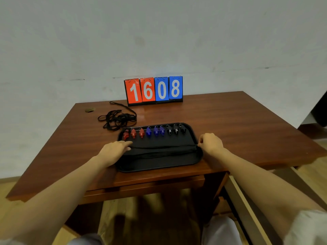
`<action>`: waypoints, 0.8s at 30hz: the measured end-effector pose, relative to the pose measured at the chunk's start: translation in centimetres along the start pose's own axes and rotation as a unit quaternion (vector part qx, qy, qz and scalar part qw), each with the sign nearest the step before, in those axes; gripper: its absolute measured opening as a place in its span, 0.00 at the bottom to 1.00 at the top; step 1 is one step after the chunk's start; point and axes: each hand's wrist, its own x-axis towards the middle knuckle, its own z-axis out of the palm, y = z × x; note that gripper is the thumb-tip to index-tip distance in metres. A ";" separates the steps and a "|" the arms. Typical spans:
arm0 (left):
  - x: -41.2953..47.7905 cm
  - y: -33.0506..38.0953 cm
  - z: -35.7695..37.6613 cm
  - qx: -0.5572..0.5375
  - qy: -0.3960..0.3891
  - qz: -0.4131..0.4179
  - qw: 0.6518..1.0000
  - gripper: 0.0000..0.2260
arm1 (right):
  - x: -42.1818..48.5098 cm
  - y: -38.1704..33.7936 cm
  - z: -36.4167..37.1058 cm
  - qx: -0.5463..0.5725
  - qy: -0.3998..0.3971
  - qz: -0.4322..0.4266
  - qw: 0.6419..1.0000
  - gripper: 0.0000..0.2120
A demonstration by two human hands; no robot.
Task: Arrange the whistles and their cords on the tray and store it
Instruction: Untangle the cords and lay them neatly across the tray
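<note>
The left hand [115, 147] presses flat on the black cord [159, 147], and the right hand [210, 142] pinches its other end. If either slips, the taut cord could flick into the whistles [155, 132] and scatter them.

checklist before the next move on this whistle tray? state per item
1. whistles in one row on the tray, sorted by colour: ok.
2. stretched cord lies straight across the tray: ok.
3. left hand presses one end, right hand pinches the other: ok.
4. tangled cords off the tray, on the table: not ok.
5. Enough cords on the tray for every whistle: cannot tell.
</note>
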 end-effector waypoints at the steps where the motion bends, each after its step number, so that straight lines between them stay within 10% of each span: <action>1: 0.0 -0.3 -0.1 0.001 -0.001 0.001 1.000 0.20 | 0.0 0.1 0.1 -0.003 0.001 0.000 1.000 0.07; 24: 0.3 -0.4 1.9 0.125 -0.041 -0.076 0.988 0.20 | 0.6 -0.2 1.6 -0.064 0.020 -0.041 0.997 0.11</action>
